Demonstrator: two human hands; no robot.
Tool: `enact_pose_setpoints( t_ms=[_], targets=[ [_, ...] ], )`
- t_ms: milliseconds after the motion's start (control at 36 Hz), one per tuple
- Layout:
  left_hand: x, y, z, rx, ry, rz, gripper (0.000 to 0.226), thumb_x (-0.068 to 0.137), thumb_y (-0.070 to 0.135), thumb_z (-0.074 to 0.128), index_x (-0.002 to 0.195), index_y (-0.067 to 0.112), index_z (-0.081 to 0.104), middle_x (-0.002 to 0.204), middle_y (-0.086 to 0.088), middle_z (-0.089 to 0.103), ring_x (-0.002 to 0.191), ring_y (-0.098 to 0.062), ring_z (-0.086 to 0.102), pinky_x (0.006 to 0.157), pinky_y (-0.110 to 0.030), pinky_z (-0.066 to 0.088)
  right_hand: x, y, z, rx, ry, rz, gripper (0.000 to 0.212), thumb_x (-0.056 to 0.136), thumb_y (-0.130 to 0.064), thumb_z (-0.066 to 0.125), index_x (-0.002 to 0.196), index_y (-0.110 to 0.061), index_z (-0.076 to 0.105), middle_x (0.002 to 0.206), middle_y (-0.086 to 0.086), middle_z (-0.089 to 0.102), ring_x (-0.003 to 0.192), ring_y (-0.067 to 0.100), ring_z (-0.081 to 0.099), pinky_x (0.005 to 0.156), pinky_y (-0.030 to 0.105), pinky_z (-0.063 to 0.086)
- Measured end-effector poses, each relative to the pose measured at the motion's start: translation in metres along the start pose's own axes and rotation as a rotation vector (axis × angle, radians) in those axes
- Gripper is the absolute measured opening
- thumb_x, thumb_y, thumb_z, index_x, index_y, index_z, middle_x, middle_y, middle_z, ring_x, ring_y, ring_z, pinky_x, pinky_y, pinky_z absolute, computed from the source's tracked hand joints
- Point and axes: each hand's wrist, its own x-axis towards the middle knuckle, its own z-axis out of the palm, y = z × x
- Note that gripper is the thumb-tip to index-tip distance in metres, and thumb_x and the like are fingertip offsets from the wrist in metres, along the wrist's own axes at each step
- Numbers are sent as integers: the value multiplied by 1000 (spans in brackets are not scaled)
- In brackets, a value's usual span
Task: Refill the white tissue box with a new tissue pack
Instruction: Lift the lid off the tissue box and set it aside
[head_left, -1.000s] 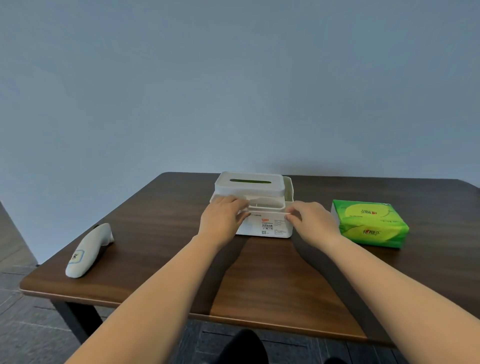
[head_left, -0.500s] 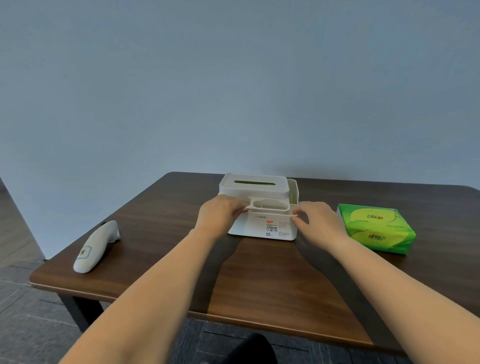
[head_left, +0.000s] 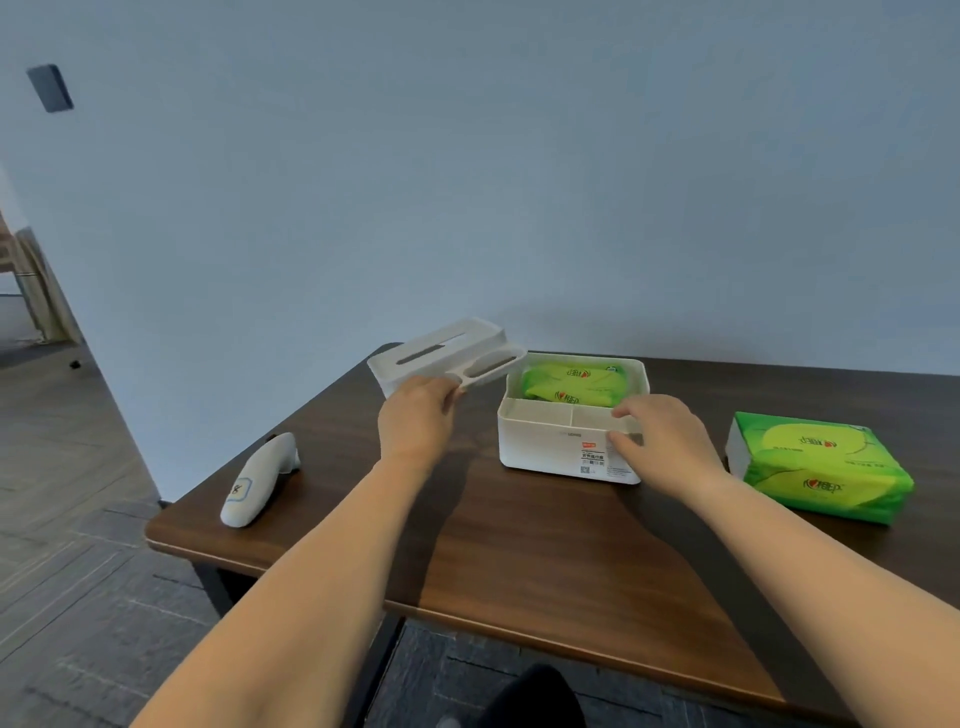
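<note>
The white tissue box (head_left: 545, 447) stands open on the dark wooden table (head_left: 519, 545). A flattened green tissue pack (head_left: 574, 384) lies in its rear compartment; the front compartments look empty. My left hand (head_left: 415, 423) grips the white lid (head_left: 441, 356) by its front edge and holds it tilted, lifted to the left of the box. My right hand (head_left: 660, 436) grasps the box's front right corner, thumb on the front wall and fingers over the rim. A full green tissue pack (head_left: 815, 462) lies on the table to the right of the box.
A white handheld thermometer-like device (head_left: 260, 480) lies near the table's left edge. A plain wall rises right behind the table. Tiled floor shows to the left and below, with a dark shoe (head_left: 530, 696) at the bottom.
The lid has come off the box and moved up and left in my left hand, uncovering the green pack inside. The right hand stayed on the box. The camera turned left.
</note>
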Motion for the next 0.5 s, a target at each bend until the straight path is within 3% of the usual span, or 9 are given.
enact_pose_setpoints(
  t_ms=[56, 222, 361, 500],
  targets=[
    [-4, -9, 1, 47, -13, -46, 31, 96, 36, 46, 87, 15, 67, 86, -9, 68, 87, -30, 60, 57, -30, 34, 2, -4, 3, 8, -8, -11, 33, 87, -31, 56, 117, -19, 61, 125, 2, 62, 123, 25, 48, 95, 39, 40],
    [-14, -17, 8, 200, -110, -102, 30, 96, 31, 46, 89, 12, 69, 89, -10, 71, 85, -28, 64, 61, -32, 39, 7, -11, 12, -1, -27, -34, 34, 88, -33, 56, 118, -19, 61, 125, 2, 61, 121, 24, 49, 94, 37, 41],
    [-19, -17, 21, 154, -179, -128, 30, 95, 29, 48, 82, 10, 67, 88, -10, 71, 86, -29, 61, 61, -32, 34, 11, -12, 15, 4, -43, -34, 36, 86, -35, 56, 118, -19, 61, 125, 3, 62, 121, 24, 49, 94, 37, 41],
    [-23, -16, 32, 70, -226, -187, 28, 94, 29, 50, 87, 9, 68, 90, -11, 71, 89, -30, 62, 66, -33, 39, 12, -11, 18, 12, -61, -29, 38, 86, -37, 56, 119, -20, 60, 126, 3, 61, 121, 23, 49, 94, 38, 41]
  ],
)
